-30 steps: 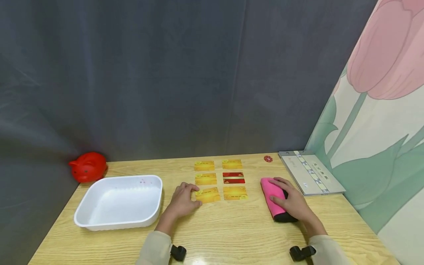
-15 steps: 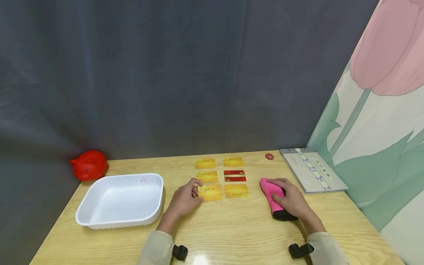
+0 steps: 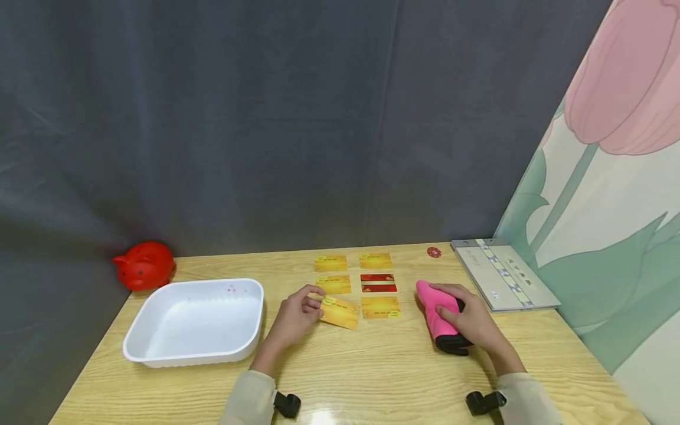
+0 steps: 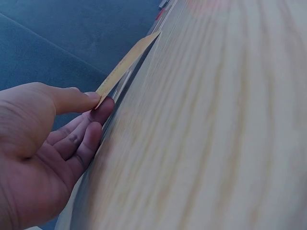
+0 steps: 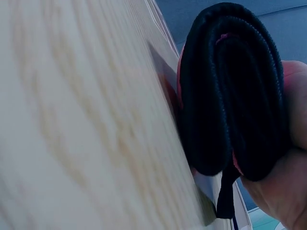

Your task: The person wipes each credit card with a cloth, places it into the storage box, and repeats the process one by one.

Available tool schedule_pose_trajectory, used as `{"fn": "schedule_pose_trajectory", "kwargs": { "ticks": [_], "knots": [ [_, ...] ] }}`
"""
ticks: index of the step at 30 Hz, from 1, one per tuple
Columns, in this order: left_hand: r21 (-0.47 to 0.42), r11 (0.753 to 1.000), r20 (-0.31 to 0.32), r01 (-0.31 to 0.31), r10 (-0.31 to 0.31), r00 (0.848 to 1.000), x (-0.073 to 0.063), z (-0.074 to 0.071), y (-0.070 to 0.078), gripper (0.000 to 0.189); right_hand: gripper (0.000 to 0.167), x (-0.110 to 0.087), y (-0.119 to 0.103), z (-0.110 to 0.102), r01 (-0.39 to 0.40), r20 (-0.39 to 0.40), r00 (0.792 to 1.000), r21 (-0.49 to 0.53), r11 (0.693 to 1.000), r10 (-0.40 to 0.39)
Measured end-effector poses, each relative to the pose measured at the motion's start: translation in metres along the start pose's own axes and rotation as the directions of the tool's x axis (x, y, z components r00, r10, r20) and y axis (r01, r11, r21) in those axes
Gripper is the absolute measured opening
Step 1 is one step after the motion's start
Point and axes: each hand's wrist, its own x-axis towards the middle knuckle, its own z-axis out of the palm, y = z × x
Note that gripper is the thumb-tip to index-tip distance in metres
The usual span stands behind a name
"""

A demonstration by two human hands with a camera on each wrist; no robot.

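Observation:
My left hand (image 3: 293, 317) pinches the left edge of a yellow card (image 3: 341, 313) between thumb and fingers. In the left wrist view the card (image 4: 125, 64) slants above the wooden tabletop, its far end close to the surface. My right hand (image 3: 471, 319) grips a folded pink cloth (image 3: 437, 314) with black edging. Seen end-on in the right wrist view, the folded cloth (image 5: 204, 96) shows its black border and a small black loop (image 5: 226, 194), close to the tabletop. Beside the held card lie several other yellow cards (image 3: 381, 307) and a red card (image 3: 378, 283), in two columns.
A white plastic tray (image 3: 255, 330) stands left of my left hand, with a red piggy bank (image 3: 144, 265) behind it. A red round chip (image 3: 434, 252) and a grey-covered book (image 3: 502, 274) lie at the back right. A dark curtain (image 3: 255, 130) hangs behind the table.
My left hand has taken hold of the front left yellow card and raised and tilted its left edge. The right hand has squeezed the pink cloth into a tighter fold.

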Motion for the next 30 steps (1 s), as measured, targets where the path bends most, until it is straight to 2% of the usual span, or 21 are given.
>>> {"fn": "schedule_pose_trajectory", "kwargs": {
  "ticks": [7,16,23,30],
  "knots": [
    [-0.046,0.999,-0.044,-0.002,0.000,0.999,0.002,0.003,-0.002,0.014,0.048,-0.002,-0.007,-0.004,-0.038,-0.009,0.999,0.063,0.997,0.038],
    [-0.176,0.984,-0.092,-0.008,-0.008,0.996,0.004,0.005,0.000,0.020,0.052,0.001,-0.023,-0.004,-0.013,-0.052,0.998,0.073,0.997,0.016],
    [-0.285,0.958,-0.101,-0.013,-0.016,0.995,0.004,-0.002,0.017,0.024,0.054,0.008,-0.042,0.001,0.011,-0.078,0.997,0.106,0.994,-0.003],
    [-0.318,0.946,-0.152,-0.064,0.016,0.988,0.004,-0.007,0.035,0.027,0.053,0.020,-0.073,0.011,0.076,-0.079,0.995,0.207,0.975,-0.061]
  ]
}}
